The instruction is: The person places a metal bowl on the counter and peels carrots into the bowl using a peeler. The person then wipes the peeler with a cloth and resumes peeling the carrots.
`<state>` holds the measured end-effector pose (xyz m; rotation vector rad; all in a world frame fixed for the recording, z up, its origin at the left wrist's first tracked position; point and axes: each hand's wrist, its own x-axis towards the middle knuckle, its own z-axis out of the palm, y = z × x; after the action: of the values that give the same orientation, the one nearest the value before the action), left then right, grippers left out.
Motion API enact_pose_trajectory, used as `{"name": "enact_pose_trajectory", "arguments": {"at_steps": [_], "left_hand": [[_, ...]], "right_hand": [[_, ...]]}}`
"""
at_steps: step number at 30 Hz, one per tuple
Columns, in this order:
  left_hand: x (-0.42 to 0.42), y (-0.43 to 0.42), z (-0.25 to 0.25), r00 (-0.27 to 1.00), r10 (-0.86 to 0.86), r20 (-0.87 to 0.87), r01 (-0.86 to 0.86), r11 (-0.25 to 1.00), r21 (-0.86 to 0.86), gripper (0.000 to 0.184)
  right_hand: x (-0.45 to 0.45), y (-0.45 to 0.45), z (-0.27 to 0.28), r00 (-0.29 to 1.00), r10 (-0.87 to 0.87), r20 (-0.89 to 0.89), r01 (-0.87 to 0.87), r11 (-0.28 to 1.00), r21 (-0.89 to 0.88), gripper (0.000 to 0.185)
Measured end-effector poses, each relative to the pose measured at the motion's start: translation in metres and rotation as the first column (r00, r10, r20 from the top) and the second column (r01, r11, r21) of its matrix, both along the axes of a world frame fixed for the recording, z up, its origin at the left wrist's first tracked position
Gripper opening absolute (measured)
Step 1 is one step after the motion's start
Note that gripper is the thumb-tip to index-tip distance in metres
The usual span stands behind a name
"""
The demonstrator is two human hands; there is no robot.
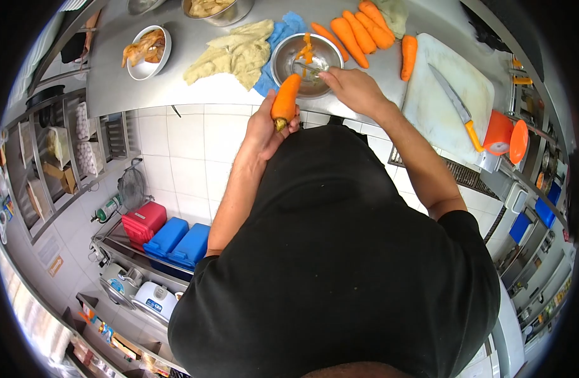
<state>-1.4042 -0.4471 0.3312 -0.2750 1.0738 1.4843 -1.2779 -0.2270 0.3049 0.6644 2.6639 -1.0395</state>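
Note:
My left hand [262,130] is closed around an orange carrot [284,103], its stem end pointing down toward me. My right hand [357,92] grips a thin metal tool that looks like a peeler [304,67]; its handle is mostly hidden in the fingers. The tool's end is over a steel bowl [278,53] holding strips of orange peel [307,49]. The carrot is at the bowl's near rim, tilted upright. Behind the bowl and to its right, several whole carrots [363,33] lie side by side, with one more carrot [409,58] beside the cutting board.
A white cutting board [422,107] carries a yellow-handled knife [452,97]. Left of the bowl lie a yellowish cloth [239,50] and a blue cloth [292,24]. Further left are a white bowl of chicken [168,53] and a steel bowl of pale pieces [238,14]. An orange container [497,133] stands right.

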Motion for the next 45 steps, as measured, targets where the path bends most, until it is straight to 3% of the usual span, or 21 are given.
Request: {"name": "enact_pose_trajectory", "arguments": {"at_steps": [6, 8, 10, 11, 17, 20, 24, 27, 30, 34, 38, 41, 45], "left_hand": [[0.008, 0.016, 0.024, 0.997, 0.056, -0.061, -0.061, 0.994, -0.085, 0.049], [0.007, 0.018, 0.027, 0.998, 0.045, -0.054, -0.050, 0.995, -0.092, 0.047], [0.003, 0.012, 0.008, 1.000, 0.006, -0.022, -0.005, 1.000, 0.025, 0.045], [0.001, 0.007, -0.002, 1.000, -0.014, -0.008, 0.015, 0.996, 0.083, 0.044], [0.003, 0.003, 0.004, 0.999, -0.040, -0.015, 0.040, 0.999, 0.014, 0.044], [0.001, -0.001, 0.006, 0.999, -0.038, 0.004, 0.038, 0.997, 0.068, 0.046], [0.001, 0.002, 0.004, 1.000, 0.018, 0.020, -0.018, 1.000, 0.017, 0.049], [0.000, 0.005, 0.001, 0.997, 0.046, 0.058, -0.049, 0.998, 0.035, 0.050], [-0.002, 0.007, -0.001, 0.995, 0.061, 0.085, -0.066, 0.996, 0.063, 0.047], [-0.007, 0.004, -0.011, 0.989, 0.032, 0.145, -0.048, 0.993, 0.104, 0.043], [-0.009, -0.004, -0.018, 0.981, -0.026, 0.190, -0.011, 0.981, 0.192, 0.043], [-0.004, -0.003, -0.003, 0.990, -0.005, 0.140, -0.012, 0.993, 0.120, 0.046], [-0.008, -0.003, -0.007, 0.985, 0.031, 0.168, -0.050, 0.992, 0.112, 0.047]], "right_hand": [[0.009, -0.036, 0.051, 0.968, 0.191, -0.162, -0.215, 0.965, -0.149, 0.043], [0.011, -0.040, 0.049, 0.957, 0.195, -0.216, -0.222, 0.969, -0.108, 0.039], [0.010, -0.039, 0.050, 0.954, 0.218, -0.208, -0.236, 0.969, -0.067, 0.039], [0.009, -0.040, 0.048, 0.957, 0.217, -0.191, -0.229, 0.973, -0.042, 0.040], [-0.001, -0.015, 0.013, 0.995, 0.093, -0.032, -0.089, 0.990, 0.111, 0.050], [0.004, 0.004, -0.005, 0.992, 0.056, 0.113, -0.072, 0.987, 0.142, 0.050], [0.000, 0.002, 0.009, 0.994, 0.016, 0.111, -0.026, 0.995, 0.094, 0.051], [0.001, -0.011, 0.026, 0.991, 0.085, -0.101, -0.083, 0.996, 0.031, 0.050], [0.003, -0.031, 0.050, 0.972, 0.132, -0.195, -0.154, 0.983, -0.103, 0.046], [0.006, -0.045, 0.057, 0.961, 0.204, -0.188, -0.230, 0.965, -0.128, 0.039], [-0.001, -0.039, 0.046, 0.987, 0.157, 0.023, -0.158, 0.987, 0.018, 0.042], [0.003, -0.013, 0.016, 0.994, 0.078, 0.079, -0.083, 0.995, 0.060, 0.046], [0.002, 0.002, 0.018, 0.984, 0.031, 0.175, -0.039, 0.998, 0.045, 0.051]]}}
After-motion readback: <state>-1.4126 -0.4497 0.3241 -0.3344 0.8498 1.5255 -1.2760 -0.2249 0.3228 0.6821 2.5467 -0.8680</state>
